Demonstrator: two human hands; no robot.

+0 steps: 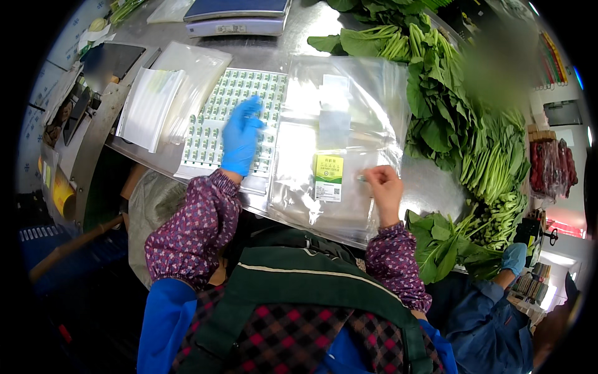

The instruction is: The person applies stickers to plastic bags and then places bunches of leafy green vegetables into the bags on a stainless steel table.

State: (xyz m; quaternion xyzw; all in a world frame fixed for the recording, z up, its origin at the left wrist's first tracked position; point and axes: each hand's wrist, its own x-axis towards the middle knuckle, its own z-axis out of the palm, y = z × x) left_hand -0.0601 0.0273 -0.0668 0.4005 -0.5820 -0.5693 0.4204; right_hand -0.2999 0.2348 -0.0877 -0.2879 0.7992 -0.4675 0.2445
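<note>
You spanned stickers (208, 140) and bags (296, 156)!
Over the stickers, your left hand (242, 137) half-curled, hold unclear — over the bags, your right hand (385, 186) pinched a tiny piece (361, 178).

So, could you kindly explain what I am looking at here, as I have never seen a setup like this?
Certainly. There is no machine: this is a person's own view, taken by a wide fisheye camera worn on the head, so edges look bent.

The left hand, in a blue glove, is over a sheet of small labels. The bare right hand is above clear plastic bags and seems to pinch a small pale piece, too tiny to identify.

On the metal table there are also leafy greens to the right and a scale at the back. The gloved hand at lower right belongs to another person.
</note>
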